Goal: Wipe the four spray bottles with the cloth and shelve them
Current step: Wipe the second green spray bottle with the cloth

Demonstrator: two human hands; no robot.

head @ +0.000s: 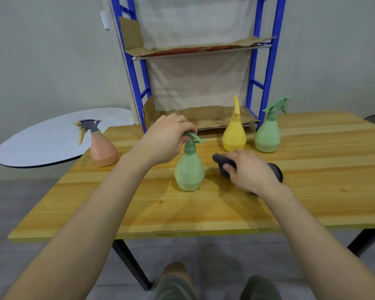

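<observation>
Spray bottles, 4, all upright on the table (204, 213), none on the shelf (266, 61):
- Green, 2: near green bottle (189, 172) at centre; far green bottle (267, 135) at the back right.
- Yellow, 1: yellow bottle (234, 135), just left of the far green.
- Pink, 1: pink bottle (103, 150), at the left edge.

Cloth (224, 164), 1, dark, right of the near green bottle.

Hands, 2: left hand (167, 139), fingers curled round the near green bottle's trigger head; right hand (251, 169), fingers clamped on the cloth.

Round table (41, 144), 1, left.
</observation>
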